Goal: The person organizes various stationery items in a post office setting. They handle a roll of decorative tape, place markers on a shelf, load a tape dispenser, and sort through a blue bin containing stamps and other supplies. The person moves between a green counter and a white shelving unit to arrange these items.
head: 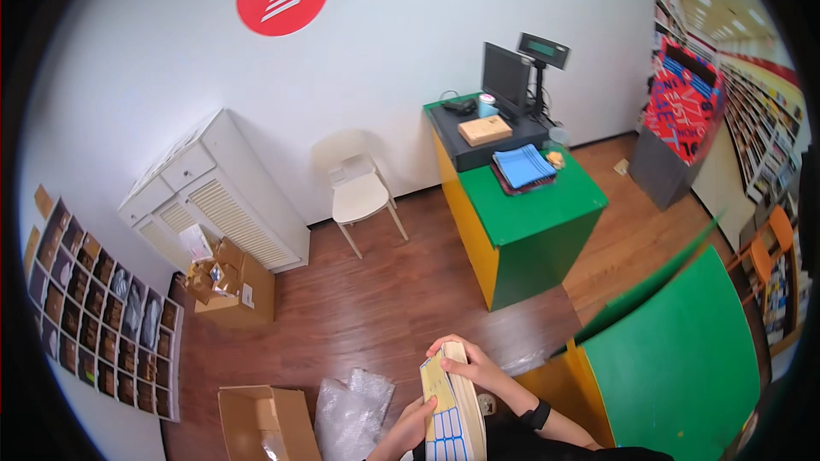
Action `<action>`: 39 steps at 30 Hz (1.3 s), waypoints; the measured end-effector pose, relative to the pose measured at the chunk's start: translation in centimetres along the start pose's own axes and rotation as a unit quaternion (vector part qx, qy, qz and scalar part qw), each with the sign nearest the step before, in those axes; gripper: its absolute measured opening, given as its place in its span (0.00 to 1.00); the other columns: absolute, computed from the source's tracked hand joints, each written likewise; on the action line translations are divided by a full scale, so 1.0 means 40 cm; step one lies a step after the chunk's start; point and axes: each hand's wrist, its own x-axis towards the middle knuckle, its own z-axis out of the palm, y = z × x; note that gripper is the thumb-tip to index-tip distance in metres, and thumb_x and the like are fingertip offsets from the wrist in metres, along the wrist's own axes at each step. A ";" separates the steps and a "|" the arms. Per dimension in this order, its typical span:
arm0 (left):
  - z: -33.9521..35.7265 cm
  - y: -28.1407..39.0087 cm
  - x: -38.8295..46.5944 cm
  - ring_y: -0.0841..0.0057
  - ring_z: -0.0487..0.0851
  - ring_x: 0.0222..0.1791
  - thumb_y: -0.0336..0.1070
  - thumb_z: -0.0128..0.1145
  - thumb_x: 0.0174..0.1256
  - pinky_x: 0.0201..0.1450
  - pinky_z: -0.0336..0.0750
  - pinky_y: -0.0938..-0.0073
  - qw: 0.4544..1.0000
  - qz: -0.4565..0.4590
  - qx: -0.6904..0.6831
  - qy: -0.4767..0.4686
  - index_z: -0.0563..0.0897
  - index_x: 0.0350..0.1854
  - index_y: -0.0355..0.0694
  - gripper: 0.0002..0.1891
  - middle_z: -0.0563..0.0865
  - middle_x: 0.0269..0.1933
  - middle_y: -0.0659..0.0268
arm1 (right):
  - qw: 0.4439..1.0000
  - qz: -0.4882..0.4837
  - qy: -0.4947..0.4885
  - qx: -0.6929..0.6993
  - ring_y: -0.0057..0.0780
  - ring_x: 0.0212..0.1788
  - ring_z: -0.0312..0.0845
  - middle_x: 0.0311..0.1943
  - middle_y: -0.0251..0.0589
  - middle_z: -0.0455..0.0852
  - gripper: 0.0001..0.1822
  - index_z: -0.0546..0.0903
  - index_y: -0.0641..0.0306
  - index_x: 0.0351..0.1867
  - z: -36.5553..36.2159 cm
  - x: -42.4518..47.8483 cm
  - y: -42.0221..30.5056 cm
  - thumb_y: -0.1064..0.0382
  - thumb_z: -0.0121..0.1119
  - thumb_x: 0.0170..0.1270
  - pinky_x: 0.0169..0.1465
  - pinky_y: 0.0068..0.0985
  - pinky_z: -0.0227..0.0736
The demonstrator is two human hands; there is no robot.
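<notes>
A thick book or bound stack of paper (pixel 451 406), its cover yellowish with a blue and white grid, is held between both hands at the bottom centre. My left hand (pixel 413 426) grips its left side, with the thumb on the cover. At the far end, my right hand (pixel 464 362) wraps around the top and right edge. Left of the book, sheets of bubble wrap (pixel 352 413) lie on the wooden floor. Beside them stands an open cardboard box (pixel 266 422) with some clear plastic inside.
A green and yellow counter (pixel 672 346) is close on the right. Ahead stands a green desk (pixel 538 211) with a monitor (pixel 506 77) and blue folded items (pixel 524 165). A white chair (pixel 360 197), a filled cardboard box (pixel 246 294), a white cabinet (pixel 250 192) and pigeonhole shelves (pixel 106 314) stand further left.
</notes>
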 end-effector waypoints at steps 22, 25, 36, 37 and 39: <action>-0.395 0.684 0.308 0.75 0.67 0.60 0.41 0.49 0.66 0.60 0.64 0.72 0.937 0.211 -0.247 -0.126 0.55 0.67 0.43 0.29 0.67 0.61 0.65 | 0.997 0.017 -0.021 -0.075 0.25 0.35 0.78 0.35 0.43 0.82 0.10 0.77 0.68 0.40 0.183 1.016 -0.034 0.64 0.53 0.61 0.40 0.23 0.74; -0.446 0.753 0.332 0.75 0.67 0.60 0.41 0.48 0.66 0.60 0.64 0.72 0.934 0.220 -0.257 -0.114 0.56 0.66 0.43 0.28 0.68 0.61 0.64 | 0.998 0.043 -0.016 -0.041 0.22 0.34 0.77 0.35 0.41 0.82 0.09 0.78 0.69 0.37 0.211 1.099 -0.043 0.64 0.53 0.61 0.38 0.20 0.73; -0.631 1.016 0.514 0.74 0.67 0.59 0.40 0.48 0.66 0.60 0.64 0.73 0.926 0.266 -0.268 -0.002 0.56 0.66 0.42 0.28 0.68 0.61 0.64 | 0.990 0.053 -0.105 -0.079 0.22 0.53 0.63 0.52 0.38 0.70 0.15 0.67 0.63 0.52 0.247 1.518 0.081 0.61 0.45 0.66 0.54 0.22 0.61; -0.651 1.040 0.530 0.74 0.67 0.59 0.40 0.48 0.66 0.60 0.64 0.73 0.924 0.272 -0.269 0.020 0.56 0.66 0.42 0.28 0.68 0.61 0.64 | 0.990 0.109 -0.082 -0.033 0.23 0.54 0.63 0.51 0.45 0.69 0.21 0.62 0.65 0.55 0.266 1.552 0.088 0.62 0.50 0.64 0.54 0.22 0.60; -0.690 1.118 0.575 0.74 0.67 0.59 0.40 0.48 0.66 0.60 0.64 0.73 0.926 0.272 -0.260 0.041 0.56 0.66 0.42 0.28 0.68 0.61 0.64 | 0.993 -0.018 0.020 -0.117 0.24 0.50 0.66 0.46 0.42 0.71 0.20 0.63 0.67 0.53 0.267 1.659 0.179 0.58 0.48 0.65 0.52 0.21 0.63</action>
